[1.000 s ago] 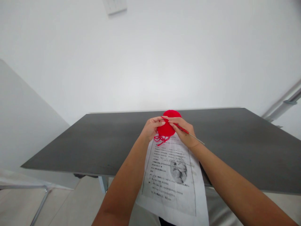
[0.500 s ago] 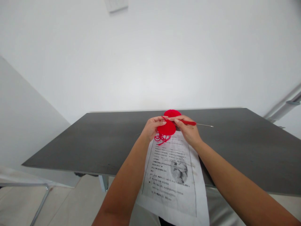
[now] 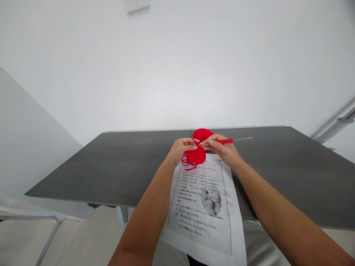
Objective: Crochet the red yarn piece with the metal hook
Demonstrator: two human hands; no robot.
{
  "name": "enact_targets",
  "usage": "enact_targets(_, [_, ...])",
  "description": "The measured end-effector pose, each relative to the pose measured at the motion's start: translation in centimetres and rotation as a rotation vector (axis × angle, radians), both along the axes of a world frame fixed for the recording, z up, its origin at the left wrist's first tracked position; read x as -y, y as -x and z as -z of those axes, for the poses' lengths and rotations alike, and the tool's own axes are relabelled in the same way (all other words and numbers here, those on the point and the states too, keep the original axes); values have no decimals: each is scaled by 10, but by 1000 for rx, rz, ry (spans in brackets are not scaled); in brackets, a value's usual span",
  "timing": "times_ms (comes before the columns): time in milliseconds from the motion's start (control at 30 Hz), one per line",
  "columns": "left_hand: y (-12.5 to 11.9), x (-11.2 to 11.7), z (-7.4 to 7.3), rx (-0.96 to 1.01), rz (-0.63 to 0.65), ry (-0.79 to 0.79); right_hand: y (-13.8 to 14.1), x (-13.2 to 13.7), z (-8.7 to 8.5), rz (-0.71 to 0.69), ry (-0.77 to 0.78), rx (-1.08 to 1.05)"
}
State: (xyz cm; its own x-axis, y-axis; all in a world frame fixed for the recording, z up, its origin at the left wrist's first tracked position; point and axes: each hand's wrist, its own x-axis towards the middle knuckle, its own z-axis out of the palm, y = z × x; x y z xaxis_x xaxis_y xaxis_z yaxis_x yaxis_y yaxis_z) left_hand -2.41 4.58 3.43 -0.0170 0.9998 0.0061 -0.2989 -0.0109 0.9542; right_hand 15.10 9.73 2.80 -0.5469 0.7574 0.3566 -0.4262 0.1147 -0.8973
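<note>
My left hand (image 3: 181,149) pinches the edge of a round red crochet piece (image 3: 196,155), thumb on top. A crochet hook (image 3: 227,141) with a red handle and thin metal ends is gripped in my right hand (image 3: 223,148). Its near tip meets the piece's upper edge beside my left fingertips; the exact stitch is too small to make out. Loose red yarn (image 3: 189,163) dangles in loops below the piece. Just behind both hands rests a ball of red yarn (image 3: 202,134), partly covered by my right fingers.
A printed sheet (image 3: 202,232) with text and a grey picture lies under my forearms and hangs over the front edge of the dark table (image 3: 124,166). Behind the table rises a white wall (image 3: 177,66). A metal frame (image 3: 48,240) stands at lower left.
My right hand has shifted slightly right and tilted the hook so its far end points higher. The crochet piece has tipped a little lower and left in my left hand.
</note>
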Motion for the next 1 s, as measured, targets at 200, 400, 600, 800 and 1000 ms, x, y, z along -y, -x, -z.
enact_targets(200, [0, 1, -1, -26, -1, 8, -2, -1, 1, 21, -27, 46])
enact_targets(400, [1, 1, -1, -54, -11, -1, -1, -2, 3, 60, -94, 77])
enact_targets(600, [4, -1, 2, -129, -27, -43, 0, 1, -1, 105, -179, 150])
enact_targets(800, [2, -1, 1, -210, -79, -91, 0, 2, -1, 146, -315, 235])
enact_targets(1000, [0, -1, 0, -262, -121, -81, 4, 6, -1, 249, -616, 360])
